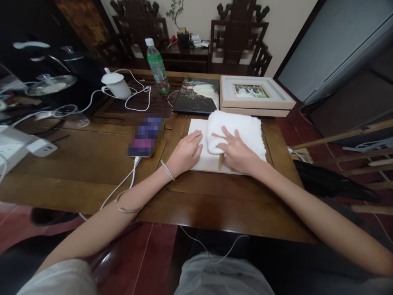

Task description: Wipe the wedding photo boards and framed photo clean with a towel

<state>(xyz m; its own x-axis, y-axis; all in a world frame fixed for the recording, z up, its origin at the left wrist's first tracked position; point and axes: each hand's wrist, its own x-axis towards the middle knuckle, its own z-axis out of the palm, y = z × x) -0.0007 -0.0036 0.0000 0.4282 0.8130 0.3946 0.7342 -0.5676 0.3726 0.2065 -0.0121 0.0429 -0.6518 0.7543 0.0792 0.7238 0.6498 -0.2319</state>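
A flat white panel (202,160), possibly a framed picture, lies on the wooden table in front of me. My left hand (186,153) rests on its left edge, fingers stretched out and lying flat. Spread over the right part of the panel is a white fluffy towel (245,125) with a wavy edge. My right hand (238,152) presses down on the towel with its fingers spread. Small yellow-brown marks show on the panel beside my right hand. The towel and hand hide much of the panel.
Behind the panel lie a dark photo panel (196,96) and stacked light-framed pictures (258,93). To the left are a charging phone (145,137), a green-labelled bottle (158,67), a lidded white cup (117,85), a clear cup (72,116) and a power strip (15,147). White cables cross the table.
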